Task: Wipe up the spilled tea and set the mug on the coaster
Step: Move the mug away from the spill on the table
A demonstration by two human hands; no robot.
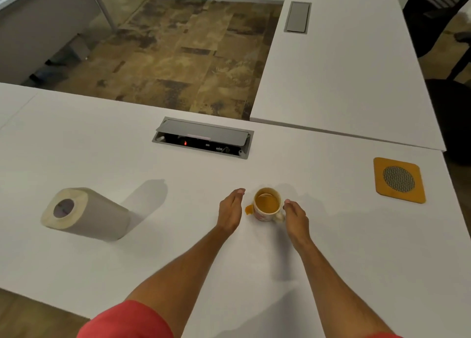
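Amber tea (248, 209) unwiped beside the mug (267, 205), flanked by both hands' loosely spread fingers (238, 192); coaster (398, 179) and paper roll (84, 212) untouched.

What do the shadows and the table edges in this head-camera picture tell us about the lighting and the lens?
Head view: the paper roll throws a soft shadow up and to the right, so light comes from the lower left; the mug casts a fainter one to its right; the white table shows no hard glare; desk edges splay towards the corners, a wide-angle effect; the picture is slightly soft overall.
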